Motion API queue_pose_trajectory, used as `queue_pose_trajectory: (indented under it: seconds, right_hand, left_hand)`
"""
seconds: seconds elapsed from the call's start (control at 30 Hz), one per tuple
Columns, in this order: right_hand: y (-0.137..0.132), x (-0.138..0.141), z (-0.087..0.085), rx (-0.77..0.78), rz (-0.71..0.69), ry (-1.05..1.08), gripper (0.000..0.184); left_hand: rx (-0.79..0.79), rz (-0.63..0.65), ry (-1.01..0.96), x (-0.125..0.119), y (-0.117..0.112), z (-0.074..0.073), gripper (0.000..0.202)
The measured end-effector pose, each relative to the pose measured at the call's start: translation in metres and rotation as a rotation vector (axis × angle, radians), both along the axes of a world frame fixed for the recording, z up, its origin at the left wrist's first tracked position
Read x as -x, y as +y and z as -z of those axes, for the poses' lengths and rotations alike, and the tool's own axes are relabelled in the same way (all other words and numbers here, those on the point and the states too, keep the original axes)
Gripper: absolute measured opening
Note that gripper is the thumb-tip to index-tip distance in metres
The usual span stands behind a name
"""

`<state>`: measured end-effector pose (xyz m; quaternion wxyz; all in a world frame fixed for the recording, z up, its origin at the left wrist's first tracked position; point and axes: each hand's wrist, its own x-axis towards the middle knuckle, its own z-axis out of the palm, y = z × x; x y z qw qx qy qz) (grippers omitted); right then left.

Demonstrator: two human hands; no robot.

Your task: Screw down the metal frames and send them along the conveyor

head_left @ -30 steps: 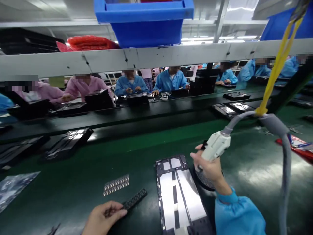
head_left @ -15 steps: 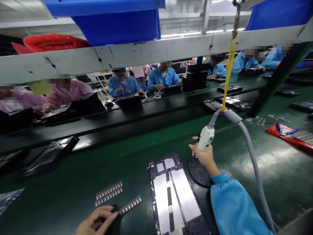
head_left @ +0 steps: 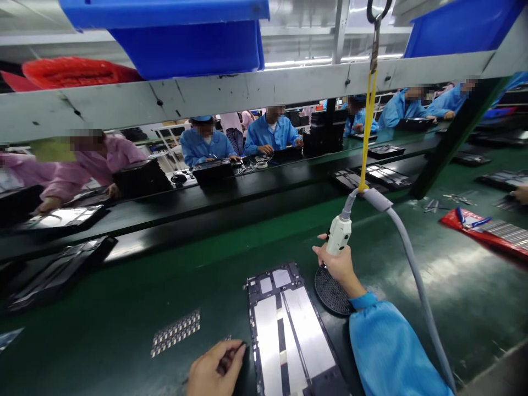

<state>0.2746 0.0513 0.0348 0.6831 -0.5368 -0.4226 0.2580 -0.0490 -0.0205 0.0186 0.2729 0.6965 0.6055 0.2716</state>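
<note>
My right hand (head_left: 339, 267) is wrapped round a white electric screwdriver (head_left: 338, 235), which hangs on a yellow strap with a grey hose (head_left: 412, 269). Its tip points down at a round black screw tray (head_left: 330, 291). Left of the tray a black frame with silver panels (head_left: 284, 330) lies flat on the green bench. My left hand (head_left: 214, 371) is at the bottom edge, beside the frame's left side, fingers closed on a dark strip of small parts (head_left: 229, 355). A second strip of small parts (head_left: 175, 333) lies further left.
A black conveyor (head_left: 231, 192) runs across behind the bench, carrying dark trays (head_left: 53, 272). People in blue and pink coats work along its far side. A red tray with tools (head_left: 482, 231) sits at the right. Blue bins (head_left: 181, 33) stand on a shelf overhead.
My left hand has slid right along the bench with the dark strip, up to the frame's left edge. My right hand and screwdriver shifted slightly left over the round tray.
</note>
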Motion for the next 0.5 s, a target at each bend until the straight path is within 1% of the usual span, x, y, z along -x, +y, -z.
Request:
queue_pose_trajectory:
  seconds: [0.17, 0.3, 0.4, 0.5]
  right_hand:
    - [0.0, 0.0, 0.003, 0.003, -0.011, 0.004, 0.032]
    - [0.001, 0.001, 0.004, -0.014, -0.009, 0.009, 0.027]
    - [-0.001, 0.0, -0.003, -0.052, 0.017, -0.006, 0.028]
    - [-0.01, 0.003, -0.017, -0.1, 0.028, -0.015, 0.035]
  left_hand:
    - [-0.006, -0.018, 0.127, -0.015, 0.007, -0.002, 0.028]
    - [0.006, -0.003, 0.185, -0.016, 0.007, 0.001, 0.027]
    - [0.028, 0.007, 0.248, -0.014, 0.009, 0.005, 0.024]
    - [0.06, -0.014, 0.281, -0.018, 0.011, 0.005, 0.021]
